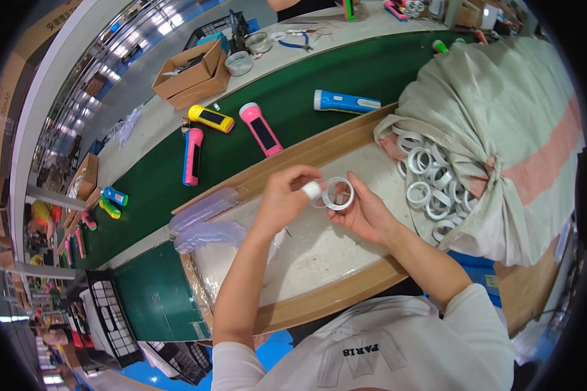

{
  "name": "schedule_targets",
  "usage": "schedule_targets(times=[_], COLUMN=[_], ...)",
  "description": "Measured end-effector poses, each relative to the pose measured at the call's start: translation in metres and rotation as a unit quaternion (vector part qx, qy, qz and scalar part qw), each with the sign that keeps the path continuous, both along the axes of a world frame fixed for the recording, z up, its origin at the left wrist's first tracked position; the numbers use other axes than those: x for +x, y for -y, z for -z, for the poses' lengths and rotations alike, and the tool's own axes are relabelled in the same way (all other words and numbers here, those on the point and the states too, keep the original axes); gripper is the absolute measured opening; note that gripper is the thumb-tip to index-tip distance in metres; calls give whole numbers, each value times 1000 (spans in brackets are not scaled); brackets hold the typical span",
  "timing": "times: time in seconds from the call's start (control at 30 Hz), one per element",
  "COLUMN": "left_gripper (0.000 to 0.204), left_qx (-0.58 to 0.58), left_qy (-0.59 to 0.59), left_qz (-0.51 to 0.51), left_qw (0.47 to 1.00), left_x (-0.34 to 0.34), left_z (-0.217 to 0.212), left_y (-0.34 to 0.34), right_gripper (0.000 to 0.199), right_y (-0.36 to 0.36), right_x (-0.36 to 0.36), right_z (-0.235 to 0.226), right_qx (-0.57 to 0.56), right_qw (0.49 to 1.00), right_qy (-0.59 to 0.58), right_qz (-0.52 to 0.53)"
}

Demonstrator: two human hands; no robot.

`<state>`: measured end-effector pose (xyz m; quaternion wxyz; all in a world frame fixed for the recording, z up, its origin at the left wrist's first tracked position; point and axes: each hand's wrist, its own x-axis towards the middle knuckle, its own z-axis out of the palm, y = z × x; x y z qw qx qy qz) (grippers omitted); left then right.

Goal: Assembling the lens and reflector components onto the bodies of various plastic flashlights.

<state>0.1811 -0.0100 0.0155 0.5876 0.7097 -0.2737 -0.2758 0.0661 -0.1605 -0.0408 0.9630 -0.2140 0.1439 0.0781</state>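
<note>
- Head view: I see a white ring [338, 193] held up between both hands, above the pale work surface [319, 251] in front of me.
- The left hand [285, 195] pinches the ring's left edge; its fingertip carries a white wrap [312, 189].
- The right hand [365, 212] cups the ring from below and from the right, fingers closed against its rim.
- Just right of the hands, a heap of matching white rings [430, 182] spills from an open cloth sack [502, 124].
- Left of the hands, clear plastic bags [205, 221] lie on the surface edge.
- Beyond the wooden border, a green belt [365, 68] carries a pink flashlight [261, 128], a yellow flashlight [210, 118], a blue flashlight [346, 101] and another pink flashlight [192, 156].
- A cardboard box [192, 72] sits on the far side of the belt.
</note>
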Motion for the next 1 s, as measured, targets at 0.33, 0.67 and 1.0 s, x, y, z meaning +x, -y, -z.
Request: schedule_targets(times=[0.33,0.67,1.0], left_gripper=[62,21,30], left_qx=[445,134,-123], left_qy=[381,156,0], left_qz=[-268,-334,-13], left_qw=[765,920,992], left_x=[232,243,1], left_z=[76,81,-56], left_y=[-13,-33,-57], right_gripper=[47,47,44], right_y=[3,22,23], right_x=[-2,3,-6], right_z=[-1,-21,-15], right_qx=[78,20,23], right_qw=[996,996,990], right_qy=[28,-22,16], right_qz=[15,82,139])
